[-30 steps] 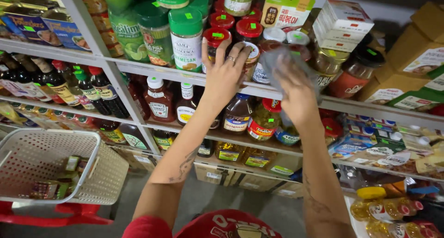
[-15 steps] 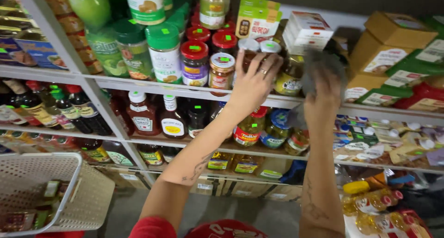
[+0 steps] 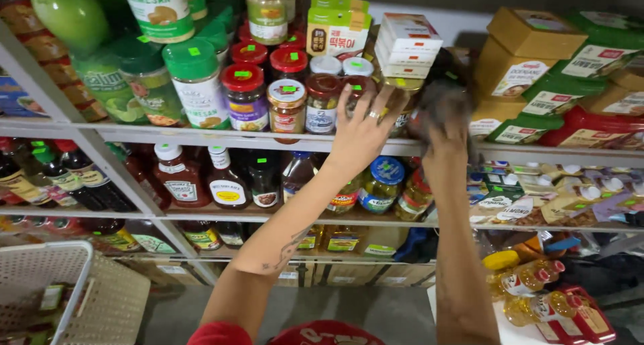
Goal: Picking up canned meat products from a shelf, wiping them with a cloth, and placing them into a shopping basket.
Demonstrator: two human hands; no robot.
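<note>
My left hand [image 3: 362, 127] reaches up to the upper shelf with its fingers spread and a ring on one finger. It rests against a brown-lidded jar [image 3: 322, 103] and a gold-lidded jar [image 3: 401, 98]. Just to its right, my right hand [image 3: 444, 134] is closed on a dark grey cloth [image 3: 443, 93], which is blurred and pressed against the jars beside a stack of white boxes [image 3: 406, 43]. Red-lidded jars [image 3: 245, 93] stand to the left of my left hand.
Green-lidded shakers [image 3: 194, 83] fill the upper shelf's left, with tan and green boxes [image 3: 530, 36] at its right. Sauce bottles [image 3: 178, 177] and jars [image 3: 386, 184] line the shelf below. A white plastic basket [image 3: 100, 298] is at bottom left. Yellow oil bottles [image 3: 530, 298] are at bottom right.
Both hands have moved right along the upper shelf, from the red-lidded jars to the gold-lidded ones. The cloth has gone with my right hand.
</note>
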